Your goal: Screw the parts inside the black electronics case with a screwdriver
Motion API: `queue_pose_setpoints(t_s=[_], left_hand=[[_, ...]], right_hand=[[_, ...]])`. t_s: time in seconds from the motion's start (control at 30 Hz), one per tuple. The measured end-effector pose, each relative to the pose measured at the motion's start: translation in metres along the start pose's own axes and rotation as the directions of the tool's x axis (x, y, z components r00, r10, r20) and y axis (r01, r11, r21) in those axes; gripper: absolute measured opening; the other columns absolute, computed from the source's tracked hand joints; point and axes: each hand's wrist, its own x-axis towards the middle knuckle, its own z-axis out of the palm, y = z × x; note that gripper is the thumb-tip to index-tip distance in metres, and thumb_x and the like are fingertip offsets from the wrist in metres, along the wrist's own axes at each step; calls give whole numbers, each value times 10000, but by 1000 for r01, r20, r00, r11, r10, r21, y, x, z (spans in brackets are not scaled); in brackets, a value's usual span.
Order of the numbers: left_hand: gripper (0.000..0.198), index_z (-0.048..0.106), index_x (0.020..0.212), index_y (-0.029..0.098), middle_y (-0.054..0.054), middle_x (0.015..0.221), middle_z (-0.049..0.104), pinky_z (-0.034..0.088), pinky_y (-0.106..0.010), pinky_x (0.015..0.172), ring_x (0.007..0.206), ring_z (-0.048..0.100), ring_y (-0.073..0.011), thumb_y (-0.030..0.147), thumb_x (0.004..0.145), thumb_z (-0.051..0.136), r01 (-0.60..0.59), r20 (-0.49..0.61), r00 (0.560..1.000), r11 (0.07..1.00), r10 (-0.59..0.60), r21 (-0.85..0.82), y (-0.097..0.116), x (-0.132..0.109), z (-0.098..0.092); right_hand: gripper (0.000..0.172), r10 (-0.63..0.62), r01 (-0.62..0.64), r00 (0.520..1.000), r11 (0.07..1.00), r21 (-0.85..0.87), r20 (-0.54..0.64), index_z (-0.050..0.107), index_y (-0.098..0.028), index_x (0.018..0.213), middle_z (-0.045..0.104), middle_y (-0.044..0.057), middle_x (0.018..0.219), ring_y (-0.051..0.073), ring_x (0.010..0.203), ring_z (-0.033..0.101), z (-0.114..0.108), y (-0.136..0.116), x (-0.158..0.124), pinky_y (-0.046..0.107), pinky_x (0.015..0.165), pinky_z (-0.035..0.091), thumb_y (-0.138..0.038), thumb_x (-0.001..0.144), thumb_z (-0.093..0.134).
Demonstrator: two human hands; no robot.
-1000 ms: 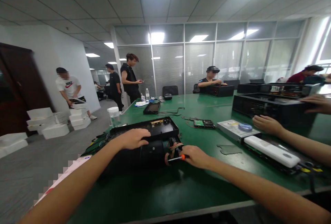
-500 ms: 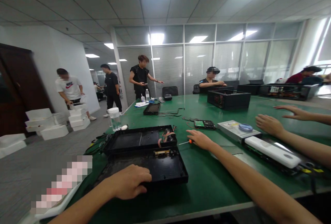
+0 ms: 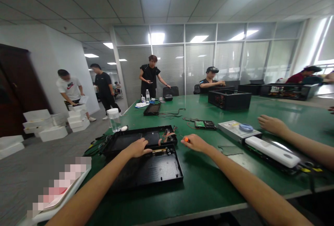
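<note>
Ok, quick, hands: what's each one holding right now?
Left hand: palm down on the black case; cannot tell whether it grips.
Right hand: closed on the orange-handled screwdriver.

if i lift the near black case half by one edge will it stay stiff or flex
The near case half looks like thin, hollow plastic, so probably light and slightly bendy. It lies flat on the table, so a push would likely slide it, not tip it.
</note>
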Motion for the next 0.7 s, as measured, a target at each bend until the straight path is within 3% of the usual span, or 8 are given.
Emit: queue_pose_setpoints(t_s=[0.13,0.27,0.33,0.4,0.47,0.53,0.6,0.7], left_hand=[[421,509,1036,141,-120,984,541,412,-322,798,904,545,-230,485,859,342,29,64,997,999,-30,20,2,-5,8],[474,507,1054,135,-142,1016,540,432,-346,766,896,556,-257,526,797,434,77,199,977,997,-81,28,22,-13,-13],[543,466,1125,142,-161,1141,480,417,-366,806,995,507,-282,515,737,533,34,95,995,998,-39,58,38,-10,-25],[613,414,1191,176,-148,1278,369,370,-387,883,1116,409,-294,458,687,618,-128,-88,987,986,138,108,56,-2,-31],[562,444,1168,218,-106,1325,323,322,-389,936,1165,350,-283,362,670,662,-350,-176,908,920,379,178,74,10,-28],[361,538,1052,233,-76,1277,391,327,-371,933,1135,383,-252,249,706,640,-520,-167,812,823,559,229,86,23,-17],[183,600,930,217,-70,1206,461,364,-344,891,1056,447,-215,163,757,578,-600,-158,748,759,645,255,92,31,-2],[145,625,866,186,-75,1182,485,390,-330,850,994,482,-190,124,805,510,-610,-211,721,749,660,259,90,34,15]], right_hand=[[483,33,-34,999,998,45,8,579,-145,671,587,19,607,125,578,512,4,3,0,224,606,361,-504,861,317],[506,110,-111,994,978,177,14,590,-149,645,589,21,530,117,507,515,9,12,0,217,566,365,-512,860,311],[502,100,-98,995,979,181,-6,587,-154,630,592,26,524,118,499,515,10,14,1,218,556,359,-510,859,317],[494,66,-60,997,989,133,-44,573,-159,605,591,28,531,122,511,512,10,15,1,223,564,350,-506,856,326],[484,34,-28,997,997,71,-75,555,-164,582,584,30,539,125,522,504,10,16,0,229,571,338,-501,853,338],[475,17,-15,995,1000,22,-94,545,-168,573,573,30,541,126,525,490,9,18,-1,233,570,324,-497,850,345],[469,13,-14,994,1000,-8,-107,542,-170,574,559,28,534,125,522,474,9,22,-2,235,564,310,-490,853,342],[471,14,-17,992,1000,-24,-126,538,-170,574,543,23,525,121,516,455,9,27,-4,235,555,293,-486,857,334]])
